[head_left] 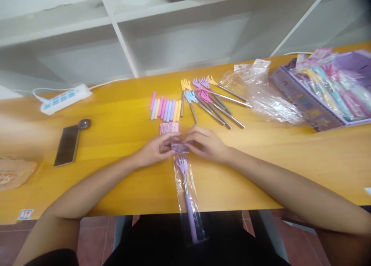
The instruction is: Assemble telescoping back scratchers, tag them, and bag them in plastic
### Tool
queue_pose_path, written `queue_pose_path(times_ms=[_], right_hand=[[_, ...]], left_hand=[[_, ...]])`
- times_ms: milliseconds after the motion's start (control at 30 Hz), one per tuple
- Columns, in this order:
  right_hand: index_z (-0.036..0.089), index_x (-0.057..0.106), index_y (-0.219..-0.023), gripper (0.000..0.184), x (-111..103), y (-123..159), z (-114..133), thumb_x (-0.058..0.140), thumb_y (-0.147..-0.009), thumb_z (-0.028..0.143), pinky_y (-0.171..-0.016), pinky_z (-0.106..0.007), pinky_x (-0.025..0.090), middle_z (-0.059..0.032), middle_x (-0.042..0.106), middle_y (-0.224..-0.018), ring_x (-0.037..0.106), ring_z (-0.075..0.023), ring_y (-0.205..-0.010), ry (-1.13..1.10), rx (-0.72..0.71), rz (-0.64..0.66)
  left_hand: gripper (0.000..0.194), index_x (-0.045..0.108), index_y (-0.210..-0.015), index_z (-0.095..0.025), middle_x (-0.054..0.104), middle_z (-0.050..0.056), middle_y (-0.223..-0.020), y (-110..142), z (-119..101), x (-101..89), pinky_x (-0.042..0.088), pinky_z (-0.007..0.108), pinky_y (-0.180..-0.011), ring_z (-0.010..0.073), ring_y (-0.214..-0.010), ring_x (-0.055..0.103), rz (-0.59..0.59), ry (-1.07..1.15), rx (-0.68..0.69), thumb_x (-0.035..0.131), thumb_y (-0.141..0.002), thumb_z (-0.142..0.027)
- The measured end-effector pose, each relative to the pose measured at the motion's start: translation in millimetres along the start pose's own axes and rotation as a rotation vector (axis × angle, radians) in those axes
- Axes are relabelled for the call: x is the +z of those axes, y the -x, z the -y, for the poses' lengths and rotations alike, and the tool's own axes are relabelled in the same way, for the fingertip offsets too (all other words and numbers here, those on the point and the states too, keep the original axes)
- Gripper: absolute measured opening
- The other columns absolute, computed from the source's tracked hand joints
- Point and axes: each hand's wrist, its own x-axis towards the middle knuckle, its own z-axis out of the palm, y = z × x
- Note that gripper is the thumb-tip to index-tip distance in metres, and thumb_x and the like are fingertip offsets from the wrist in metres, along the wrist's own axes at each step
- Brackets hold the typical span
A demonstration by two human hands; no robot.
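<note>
Your left hand (159, 148) and right hand (207, 144) pinch the small purple card (180, 148) topping the bagged purple scratcher (190, 212), which overhangs the surface (121, 188).

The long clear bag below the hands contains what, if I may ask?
Inside the clear bag is a purple back scratcher. A purple card shows beyond it; the left hand and right hand partly cover it, so whether it is inside cannot be told.
</note>
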Motion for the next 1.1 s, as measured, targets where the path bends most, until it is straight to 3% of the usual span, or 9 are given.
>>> queue_pose_path(times_ms=[100,233,400,633,700,800,867,1000,1100], right_hand=[[0.02,0.068,-0.111,0.007,-0.3,-0.4,3.9,0.07,-0.105,0.023,-0.071,-0.027,0.05,-0.0041,0.068,-0.1,0.063,-0.0132,-0.085,0.091,-0.099,0.038],[0.019,0.067,-0.11,0.006,1.8,0.3,6.7,0.068,-0.105,0.022,-0.07,-0.028,0.044,-0.0013,0.067,-0.091,0.055,-0.0125,-0.076,0.161,-0.201,0.089],[0.019,0.068,-0.107,0.004,0.7,0.2,4.8,0.066,-0.106,0.021,-0.071,-0.028,0.042,-0.0017,0.064,-0.09,0.053,-0.0129,-0.077,0.166,-0.196,0.132],[0.02,0.066,-0.099,0.009,0.6,1.2,5.7,0.065,-0.105,0.026,-0.071,-0.029,0.042,-0.0026,0.062,-0.092,0.052,-0.0134,-0.077,0.117,-0.214,0.173],[0.019,0.061,-0.092,0.016,3.4,2.1,7.5,0.063,-0.107,0.026,-0.067,-0.028,0.039,-0.002,0.059,-0.088,0.05,-0.0124,-0.074,0.107,-0.157,0.141],[0.019,0.053,-0.092,0.023,8.5,4.1,9.3,0.064,-0.108,0.031,-0.061,-0.025,0.035,0.0001,0.056,-0.085,0.047,-0.0092,-0.067,0.068,0.096,0.086],[0.019,0.053,-0.096,0.027,11.2,5.3,9.2,0.067,-0.107,0.039,-0.059,-0.023,0.033,0.0016,0.057,-0.084,0.045,-0.0077,-0.063,0.034,0.237,0.12],[0.018,0.058,-0.091,0.032,13.4,6.2,7.1,0.062,-0.11,0.043,-0.063,-0.025,0.03,0.0,0.061,-0.081,0.05,-0.0093,-0.067,0.022,0.238,0.268],[0.017,0.058,-0.084,0.035,13.0,5.3,6.5,0.061,-0.109,0.041,-0.064,-0.026,0.028,-0.0009,0.061,-0.079,0.049,-0.0097,-0.067,0.035,0.225,0.307]], left_hand=[[0.047,0.069,-0.145,-0.023,0.071,0.014,-0.146,0.8,3.6,1.7,0.054,0.047,-0.123,0.0253,-0.136,0.071,0.014,-0.089,-0.032,0.074,-0.098,-0.02],[0.039,0.072,-0.137,-0.021,0.075,0.012,-0.135,1.5,1.8,1.0,0.057,0.045,-0.121,0.0229,-0.128,0.075,0.049,-0.162,-0.021,0.072,-0.098,-0.016],[0.043,0.072,-0.137,-0.02,0.076,0.012,-0.135,2.1,-5.2,1.1,0.059,0.043,-0.118,0.0241,-0.126,0.074,0.063,-0.199,-0.014,0.078,-0.095,-0.02],[0.028,0.077,-0.126,-0.018,0.081,0.012,-0.123,-0.6,-7.3,4.2,0.06,0.038,-0.105,0.0221,-0.113,0.077,-0.025,-0.276,-0.048,0.071,-0.104,-0.033],[0.025,0.079,-0.12,-0.018,0.082,0.01,-0.115,-2.0,-7.6,6.4,0.06,0.035,-0.098,0.0207,-0.106,0.077,-0.065,-0.346,-0.037,0.072,-0.103,-0.035],[0.022,0.08,-0.113,-0.017,0.083,0.008,-0.104,-3.6,-8.8,9.6,0.059,0.031,-0.086,0.0185,-0.094,0.076,-0.088,-0.439,-0.022,0.074,-0.101,-0.036],[0.021,0.08,-0.113,-0.018,0.083,0.007,-0.103,-4.0,-9.7,10.7,0.058,0.03,-0.084,0.0178,-0.091,0.075,-0.079,-0.466,-0.007,0.074,-0.1,-0.033],[0.021,0.08,-0.116,-0.019,0.083,0.006,-0.105,-3.8,-10.7,10.7,0.058,0.031,-0.087,0.0177,-0.093,0.076,-0.067,-0.502,0.03,0.076,-0.098,-0.029],[0.021,0.078,-0.117,-0.019,0.082,0.007,-0.108,-3.4,-10.4,10.3,0.059,0.032,-0.09,0.0187,-0.098,0.077,-0.061,-0.488,0.036,0.076,-0.099,-0.03]])
